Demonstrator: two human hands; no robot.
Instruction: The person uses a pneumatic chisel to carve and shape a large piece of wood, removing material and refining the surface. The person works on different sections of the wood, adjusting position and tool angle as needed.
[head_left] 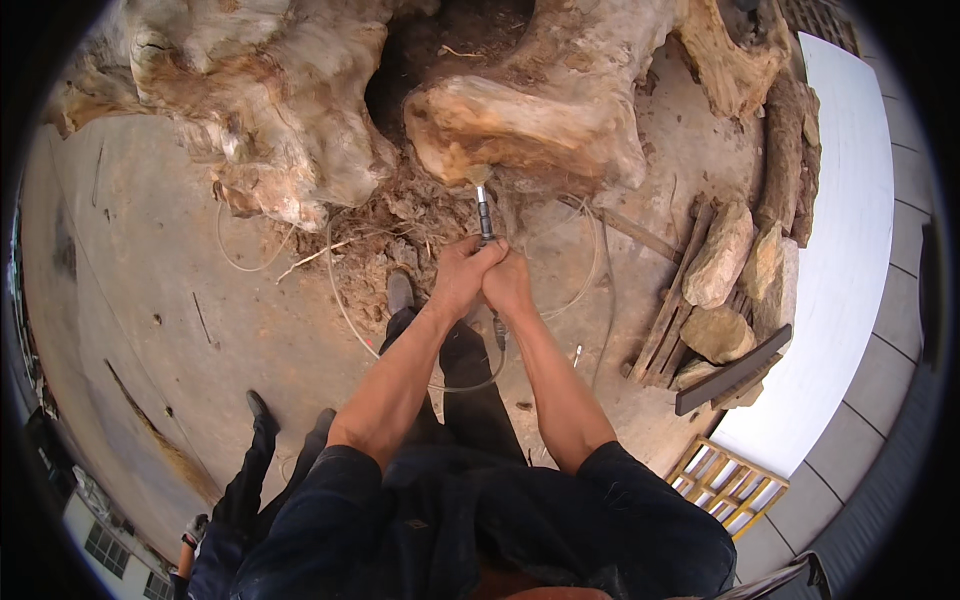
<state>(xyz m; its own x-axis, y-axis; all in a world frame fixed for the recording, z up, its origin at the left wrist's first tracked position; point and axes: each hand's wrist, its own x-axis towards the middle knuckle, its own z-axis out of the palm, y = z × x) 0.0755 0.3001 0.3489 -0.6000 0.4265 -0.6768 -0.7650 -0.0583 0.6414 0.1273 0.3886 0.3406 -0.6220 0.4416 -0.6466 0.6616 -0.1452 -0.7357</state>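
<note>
Both of my hands are wrapped round a slim air grinder (485, 215), my left hand (460, 275) pressed against my right hand (508, 283). Its silver shaft points away from me and ends in a tan, brush-like head (479, 176). That head is at the lower edge of a big root stump (520, 125), a knotted mass of pale and orange-brown wood; whether it touches is too blurred to tell. Most of the grinder's body is hidden in my fingers. From its near end a hose (500, 340) hangs down and loops to the left in front of my legs.
Loose bark and wood debris (375, 240) lie under the stump. Thin hoses (590, 270) curl over the concrete floor (170, 300). Rocks (718, 255) rest on a wooden pallet (668, 325) at right, beside a white panel (850, 200). Another person's legs (250, 465) are at lower left.
</note>
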